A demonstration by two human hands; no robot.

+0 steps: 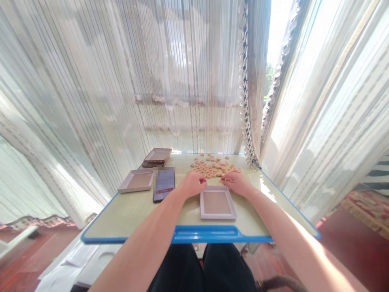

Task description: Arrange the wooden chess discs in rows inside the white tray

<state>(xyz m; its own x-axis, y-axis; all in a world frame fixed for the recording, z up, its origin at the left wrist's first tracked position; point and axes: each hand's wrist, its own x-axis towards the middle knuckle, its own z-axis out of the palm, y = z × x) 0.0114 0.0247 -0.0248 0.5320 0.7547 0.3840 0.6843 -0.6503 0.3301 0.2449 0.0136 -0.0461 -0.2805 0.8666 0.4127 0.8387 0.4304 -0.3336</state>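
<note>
Small round wooden pieces [209, 165] with reddish marks lie in a loose heap on the far middle of the table. My left hand [194, 183] is at the heap's near left edge, its fingers curled and closed; what is between them is too small to make out. Facing it from the right, my right hand [235, 181] rests at the heap's near edge with fingers stretched toward the pieces. Between my wrists and closer to me lies a shallow box tray [233, 209], pale-rimmed with a brown-grey floor; no pieces show in it.
Left of my arm lies a phone [165, 184] with its screen lit. Beyond it are another shallow tray [121, 189] and a stack of trays [158, 155]. The pale table [133, 221] has a blue edge with a grooved front. Sheer curtains [197, 81] hang behind.
</note>
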